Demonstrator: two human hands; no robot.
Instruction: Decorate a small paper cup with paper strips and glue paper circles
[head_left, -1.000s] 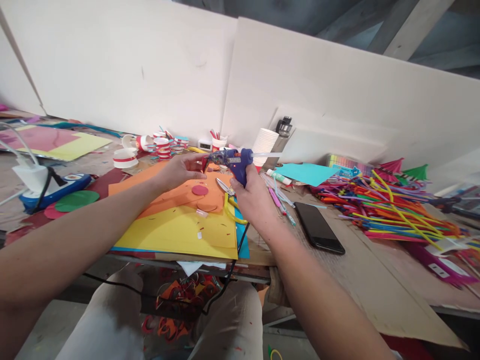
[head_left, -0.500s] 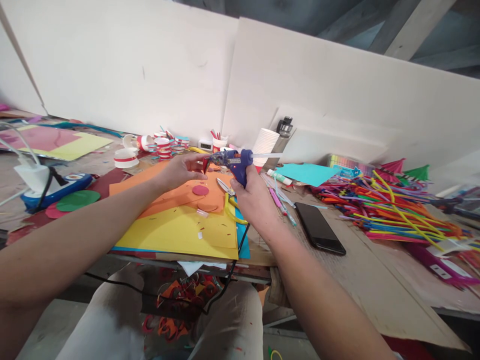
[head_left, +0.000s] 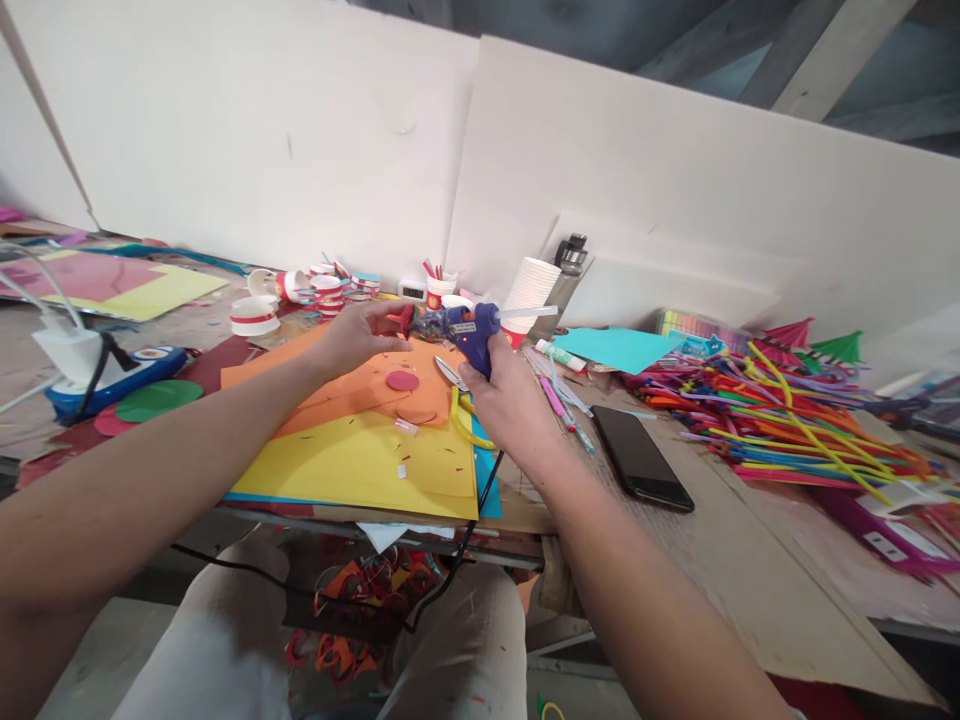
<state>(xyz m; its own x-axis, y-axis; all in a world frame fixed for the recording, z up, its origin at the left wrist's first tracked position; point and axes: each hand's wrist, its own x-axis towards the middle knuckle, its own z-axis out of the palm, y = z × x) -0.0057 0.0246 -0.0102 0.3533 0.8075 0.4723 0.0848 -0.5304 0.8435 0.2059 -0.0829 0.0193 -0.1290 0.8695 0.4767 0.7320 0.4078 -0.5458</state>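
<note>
My right hand (head_left: 510, 400) is closed around the handle of a blue glue gun (head_left: 471, 328), its nozzle pointing left. My left hand (head_left: 360, 338) pinches a small red paper piece (head_left: 407, 318) right at the nozzle tip, above the table. Below them lie orange paper sheets (head_left: 352, 385) on yellow paper (head_left: 360, 460), with a loose pink paper circle (head_left: 403, 380) and yellow-handled scissors (head_left: 461, 400) beside my right hand. The gun's black cord (head_left: 480, 490) drops over the table edge.
A black phone (head_left: 643, 458) lies right of my right hand, then a heap of coloured pipe cleaners (head_left: 787, 420). Decorated paper cups (head_left: 315, 288), a stack of white cups (head_left: 529, 285) and a glue stick (head_left: 559, 353) stand behind. A blue power strip (head_left: 112, 378) sits left.
The glue gun and both hands have shifted slightly left and up; the red piece now sits higher against the nozzle.
</note>
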